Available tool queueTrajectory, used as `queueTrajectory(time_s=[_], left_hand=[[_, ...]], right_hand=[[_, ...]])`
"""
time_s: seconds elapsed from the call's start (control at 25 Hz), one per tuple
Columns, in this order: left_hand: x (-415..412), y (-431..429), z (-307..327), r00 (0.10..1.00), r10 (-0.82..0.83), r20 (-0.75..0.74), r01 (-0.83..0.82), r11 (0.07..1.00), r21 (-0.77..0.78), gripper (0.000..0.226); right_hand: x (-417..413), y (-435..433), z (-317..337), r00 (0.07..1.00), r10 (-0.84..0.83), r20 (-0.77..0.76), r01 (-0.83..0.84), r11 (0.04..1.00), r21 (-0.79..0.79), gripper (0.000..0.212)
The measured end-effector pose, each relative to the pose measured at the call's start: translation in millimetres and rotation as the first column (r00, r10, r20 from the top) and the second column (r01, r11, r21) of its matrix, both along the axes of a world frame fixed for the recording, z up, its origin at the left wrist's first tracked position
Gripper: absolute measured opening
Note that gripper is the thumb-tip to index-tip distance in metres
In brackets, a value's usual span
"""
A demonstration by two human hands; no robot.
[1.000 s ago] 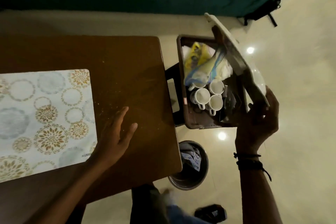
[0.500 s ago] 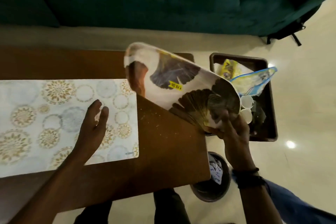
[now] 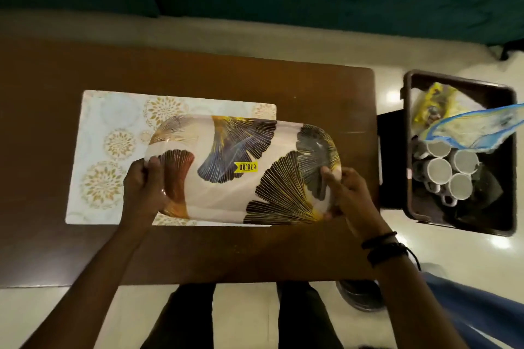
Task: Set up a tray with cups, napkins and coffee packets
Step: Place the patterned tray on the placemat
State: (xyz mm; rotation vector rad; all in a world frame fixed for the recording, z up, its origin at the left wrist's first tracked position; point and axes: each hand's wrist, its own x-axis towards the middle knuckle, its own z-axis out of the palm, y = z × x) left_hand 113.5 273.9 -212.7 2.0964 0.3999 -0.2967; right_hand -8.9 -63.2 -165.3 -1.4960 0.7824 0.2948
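Both hands grip the tray [image 3: 226,178] by its ends, left hand [image 3: 141,187], right hand [image 3: 348,193], above the placemat [image 3: 113,150]

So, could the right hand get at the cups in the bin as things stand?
Probably, but not yet: the right hand grips one end of the tray. Once it lets go, the cups sit uncovered in the bin just beside it; only a plastic bag overhangs the far ones.
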Motion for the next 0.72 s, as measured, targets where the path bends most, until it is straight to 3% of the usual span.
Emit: queueTrajectory(time_s=[0.12,0.28,0.44,0.56,0.72], left_hand=[[-1.6,20.6,-2.4,0.997,0.074,0.017,-0.075,0.996,0.057,0.033],[6.4,49.3,-7.1,0.982,0.177,0.066,-0.183,0.980,0.084,0.035],[21.1,92.9,-20.2,0.986,0.168,0.018,-0.169,0.975,0.143,0.037],[28.6,109.0,-28.0,0.989,0.145,-0.042,-0.135,0.974,0.183,0.036],[35.9,123.5,-34.3,0.995,0.081,-0.065,-0.073,0.990,0.121,0.026]], right_hand=[[15.1,25.5,-15.2,0.989,0.150,-0.011,-0.150,0.982,-0.118,0.023],[25.4,56.5,-31.0,0.979,0.199,-0.041,-0.203,0.972,-0.117,0.008],[48.5,99.4,-47.3,0.980,0.198,-0.017,-0.197,0.962,-0.188,0.016],[64.8,116.9,-66.5,0.977,0.187,-0.101,-0.209,0.930,-0.302,0.011],[73.2,132.4,-80.8,0.965,0.164,-0.203,-0.228,0.906,-0.357,0.032]])
